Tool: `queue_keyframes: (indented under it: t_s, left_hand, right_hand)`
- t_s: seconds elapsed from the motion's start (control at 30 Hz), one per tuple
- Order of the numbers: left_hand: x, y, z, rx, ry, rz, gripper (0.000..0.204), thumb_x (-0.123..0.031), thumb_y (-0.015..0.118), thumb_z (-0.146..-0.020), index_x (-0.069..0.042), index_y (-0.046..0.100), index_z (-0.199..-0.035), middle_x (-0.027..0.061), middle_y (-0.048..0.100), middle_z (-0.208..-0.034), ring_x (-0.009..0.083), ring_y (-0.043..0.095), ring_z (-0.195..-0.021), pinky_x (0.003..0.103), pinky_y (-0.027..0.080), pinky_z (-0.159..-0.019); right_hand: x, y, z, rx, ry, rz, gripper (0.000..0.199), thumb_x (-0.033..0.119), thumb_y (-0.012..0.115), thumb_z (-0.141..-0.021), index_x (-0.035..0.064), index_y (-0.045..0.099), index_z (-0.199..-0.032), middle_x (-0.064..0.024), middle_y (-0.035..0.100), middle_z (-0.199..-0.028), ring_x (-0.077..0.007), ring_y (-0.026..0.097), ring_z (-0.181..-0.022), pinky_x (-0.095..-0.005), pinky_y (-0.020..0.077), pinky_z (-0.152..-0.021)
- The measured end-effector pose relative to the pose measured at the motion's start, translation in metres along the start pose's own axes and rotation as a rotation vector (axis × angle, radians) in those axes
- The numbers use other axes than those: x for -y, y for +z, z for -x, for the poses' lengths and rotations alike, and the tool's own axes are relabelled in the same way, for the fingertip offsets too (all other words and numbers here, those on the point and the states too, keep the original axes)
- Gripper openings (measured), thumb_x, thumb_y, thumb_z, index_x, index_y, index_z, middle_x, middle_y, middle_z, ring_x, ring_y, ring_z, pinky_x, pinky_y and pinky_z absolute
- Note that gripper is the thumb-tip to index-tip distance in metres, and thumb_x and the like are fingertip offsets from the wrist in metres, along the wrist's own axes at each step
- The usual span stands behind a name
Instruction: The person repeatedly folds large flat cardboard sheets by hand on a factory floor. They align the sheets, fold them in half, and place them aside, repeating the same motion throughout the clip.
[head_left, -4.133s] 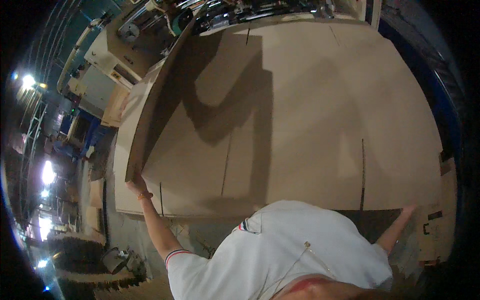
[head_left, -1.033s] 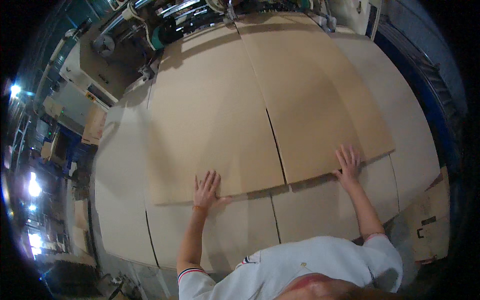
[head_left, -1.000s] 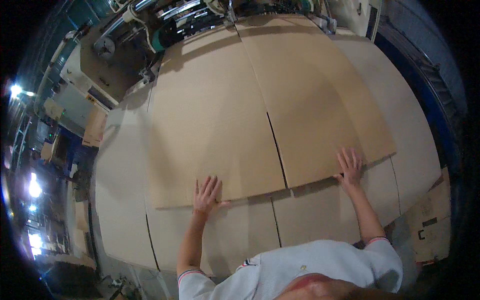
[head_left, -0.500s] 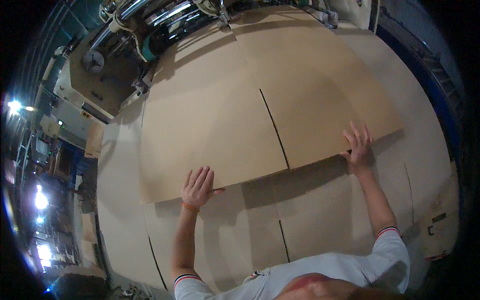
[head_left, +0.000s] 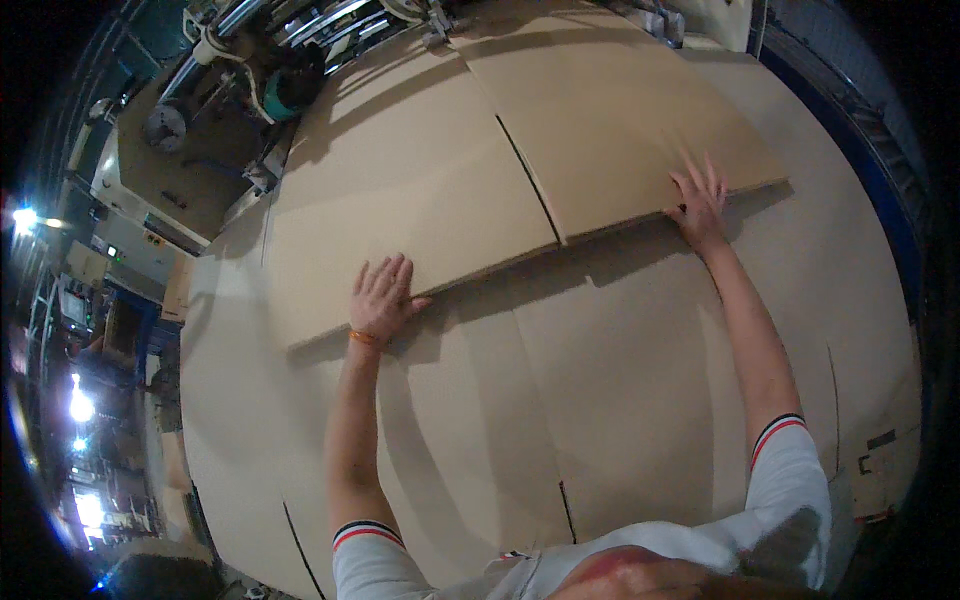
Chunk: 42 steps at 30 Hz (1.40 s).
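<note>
A large tan cardboard sheet (head_left: 400, 210) with a narrow dark slot cut in from its near edge lies in front of me. My left hand (head_left: 381, 298), with an orange band at the wrist, rests on the sheet's near edge at the left. Its fingers lie flat on top, and the thumb points right along the edge. Towards the right end of that edge is my right hand (head_left: 700, 208), its spread fingers on the sheet and slightly blurred. The thumb sits by the edge; whether it reaches underneath I cannot tell. Beneath lies more slotted cardboard (head_left: 620, 400).
Machinery with metal rollers (head_left: 335, 22) stands beyond the sheet's far end. A beige machine housing (head_left: 165, 185) is at the far left. Along the right runs a dark blue frame (head_left: 850, 150). Bright lamps (head_left: 82, 403) shine at the left.
The top sheet has slid away from me toward the rollers, and both hands have moved forward with its near edge. More of the cardboard underneath shows.
</note>
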<state>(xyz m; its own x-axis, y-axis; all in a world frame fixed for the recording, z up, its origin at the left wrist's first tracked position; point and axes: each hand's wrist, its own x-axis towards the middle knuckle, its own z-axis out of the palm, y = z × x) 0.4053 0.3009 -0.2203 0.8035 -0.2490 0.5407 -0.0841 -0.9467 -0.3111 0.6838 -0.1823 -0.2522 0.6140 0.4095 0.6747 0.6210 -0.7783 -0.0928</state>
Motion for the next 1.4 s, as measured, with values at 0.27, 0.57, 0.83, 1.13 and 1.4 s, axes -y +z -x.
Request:
queue_keyframes:
  t_s: [0.27, 0.57, 0.83, 1.13, 1.4]
  left_hand:
    - [0.066, 0.062, -0.062, 0.0, 0.022, -0.042, 0.067, -0.052, 0.069, -0.073, -0.019, 0.055, -0.13, 0.0043, 0.057, -0.129, 0.0242, 0.054, -0.117, 0.049, 0.038, -0.103]
    - [0.036, 0.048, -0.062, 0.001, -0.283, -0.129, 0.074, -0.044, 0.074, -0.072, -0.015, 0.049, -0.136, 0.0057, 0.037, -0.148, 0.0271, 0.033, -0.136, 0.054, 0.012, -0.115]
    - [-0.006, 0.021, -0.006, 0.094, -0.256, -0.042, 0.071, -0.048, 0.064, -0.081, -0.016, 0.042, -0.141, 0.0059, 0.032, -0.151, 0.0261, 0.027, -0.14, 0.058, 0.009, -0.115]
    - [-0.148, -0.136, 0.156, 0.32, -0.252, 0.155, 0.049, -0.029, 0.058, -0.089, -0.013, 0.05, -0.135, 0.0104, 0.04, -0.145, 0.0304, 0.038, -0.134, 0.059, 0.018, -0.112]
    - [-0.163, -0.305, 0.395, 0.07, -1.435, -0.174, 0.067, -0.032, 0.065, -0.084, 0.002, 0.041, -0.137, 0.0216, 0.036, -0.146, 0.0358, 0.036, -0.133, 0.048, 0.028, -0.11]
  right_hand:
    - [-0.018, 0.073, -0.084, -0.106, -0.095, 0.144, 0.07, 0.068, 0.038, -0.085, 0.0161, 0.052, -0.129, -0.0035, 0.028, -0.153, -0.0371, 0.021, -0.141, -0.062, 0.0161, -0.11]
    - [0.005, 0.064, -0.084, -0.134, 0.005, 0.074, 0.077, 0.059, 0.044, -0.09, 0.0126, 0.025, -0.148, -0.0089, 0.015, -0.157, -0.0357, 0.014, -0.143, -0.0559, 0.0162, -0.113]
    - [0.024, 0.047, -0.047, 0.129, 0.082, 0.128, 0.076, 0.044, 0.046, -0.095, 0.0095, 0.01, -0.152, -0.0124, 0.009, -0.158, -0.0346, 0.009, -0.145, -0.0526, 0.0153, -0.115]
    - [0.105, -0.118, 0.137, 0.419, 0.101, -0.248, 0.069, 0.018, 0.057, -0.088, 0.0042, 0.024, -0.148, -0.0162, 0.018, -0.155, -0.038, 0.014, -0.143, -0.0486, 0.0192, -0.115]
    - [0.101, -0.291, 0.396, 0.086, 0.635, 0.049, 0.048, 0.019, 0.057, -0.09, 0.0054, 0.046, -0.134, -0.0212, 0.049, -0.133, -0.0366, 0.042, -0.126, -0.0465, 0.0318, -0.107]
